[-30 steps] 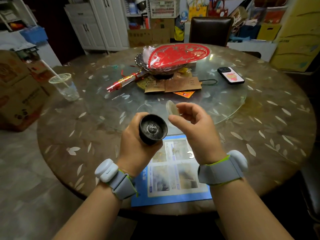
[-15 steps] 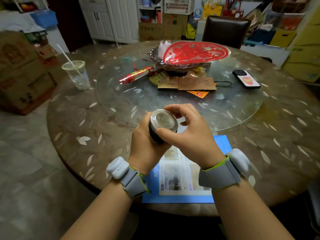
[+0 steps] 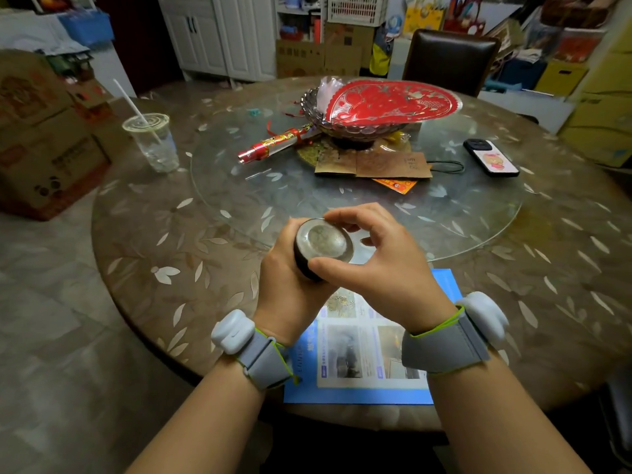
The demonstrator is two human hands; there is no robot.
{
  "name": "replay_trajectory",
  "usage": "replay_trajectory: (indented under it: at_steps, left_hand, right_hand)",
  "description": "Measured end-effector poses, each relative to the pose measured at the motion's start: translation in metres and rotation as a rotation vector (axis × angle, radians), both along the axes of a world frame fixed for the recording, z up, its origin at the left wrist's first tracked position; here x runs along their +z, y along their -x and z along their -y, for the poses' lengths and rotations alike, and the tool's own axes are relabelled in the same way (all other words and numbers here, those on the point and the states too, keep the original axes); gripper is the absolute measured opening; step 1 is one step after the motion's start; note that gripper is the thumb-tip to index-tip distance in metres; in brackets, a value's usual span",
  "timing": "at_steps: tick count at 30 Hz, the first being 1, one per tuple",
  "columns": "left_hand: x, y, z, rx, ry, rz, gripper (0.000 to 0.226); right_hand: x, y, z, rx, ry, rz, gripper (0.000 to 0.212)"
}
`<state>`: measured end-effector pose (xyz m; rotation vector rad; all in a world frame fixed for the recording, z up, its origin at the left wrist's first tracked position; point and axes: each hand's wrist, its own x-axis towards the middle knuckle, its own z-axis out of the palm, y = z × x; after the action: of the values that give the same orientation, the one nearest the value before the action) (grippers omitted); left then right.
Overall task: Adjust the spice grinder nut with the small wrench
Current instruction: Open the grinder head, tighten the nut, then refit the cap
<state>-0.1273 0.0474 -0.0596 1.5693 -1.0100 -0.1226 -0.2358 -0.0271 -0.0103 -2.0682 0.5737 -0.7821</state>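
Fingers point(image 3: 337, 217) and thumb of the right hand point(image 3: 383, 265) pinch the rim of the clear cap point(image 3: 323, 242) sitting on the spice grinder point(image 3: 302, 265), while the left hand point(image 3: 290, 289) wraps round its dark body. Grinder's held up over the counter point(image 3: 143, 254), just above a blue leaflet point(image 3: 359, 357). Can't spot the wrench anywhere
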Motion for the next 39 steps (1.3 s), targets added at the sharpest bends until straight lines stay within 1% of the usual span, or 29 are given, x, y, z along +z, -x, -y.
replay_trajectory:
  at_steps: [5,8,13,17,19,22,23,28,31,32,35,36,39]
  left_hand:
    - [-0.001,-0.004,0.0,0.023,0.011,-0.014,0.049]
    - [-0.002,-0.003,0.003,0.014,0.03,-0.031,0.05]
    - [-0.002,-0.003,0.004,0.005,0.023,-0.032,0.049]
    - [0.003,-0.009,0.008,-0.014,0.007,-0.055,0.044]
    - [0.007,-0.013,0.008,-0.024,0.015,-0.075,0.045]
    - [0.01,-0.021,0.003,-0.006,0.063,-0.146,0.047]
    - [0.01,-0.025,0.001,0.009,0.093,-0.192,0.048]
    - [0.015,-0.045,-0.005,0.107,0.142,-0.372,0.056]
    - [0.026,-0.047,-0.008,0.109,0.144,-0.384,0.066]
    - [0.03,-0.047,-0.008,0.107,0.152,-0.394,0.065]
    - [0.042,-0.045,-0.008,0.1,0.173,-0.411,0.052]
    - [0.046,-0.044,-0.007,0.081,0.183,-0.413,0.05]
    - [0.058,-0.045,0.004,0.005,0.157,-0.394,0.056]
  right_hand:
    - [-0.011,-0.007,-0.004,0.013,-0.164,0.102,0.054]
    - [-0.019,-0.008,-0.006,0.01,-0.198,0.154,0.057]
    - [-0.023,-0.008,-0.005,0.002,-0.189,0.148,0.059]
    - [-0.02,-0.014,-0.004,-0.007,-0.232,0.154,0.058]
    - [-0.018,-0.019,-0.003,-0.004,-0.263,0.138,0.06]
    - [-0.023,-0.025,-0.007,0.049,-0.414,0.17,0.072]
    - [-0.027,-0.025,-0.009,0.057,-0.457,0.177,0.072]
    - [-0.037,-0.023,-0.018,0.053,-0.486,0.134,0.053]
    - [-0.037,-0.021,-0.02,0.029,-0.442,0.119,0.044]
    - [-0.037,-0.02,-0.02,0.023,-0.424,0.109,0.041]
    - [-0.038,-0.015,-0.018,0.003,-0.396,0.078,0.034]
    - [-0.039,-0.013,-0.017,-0.001,-0.392,0.066,0.031]
    - [-0.039,-0.011,-0.01,-0.009,-0.348,0.022,0.026]
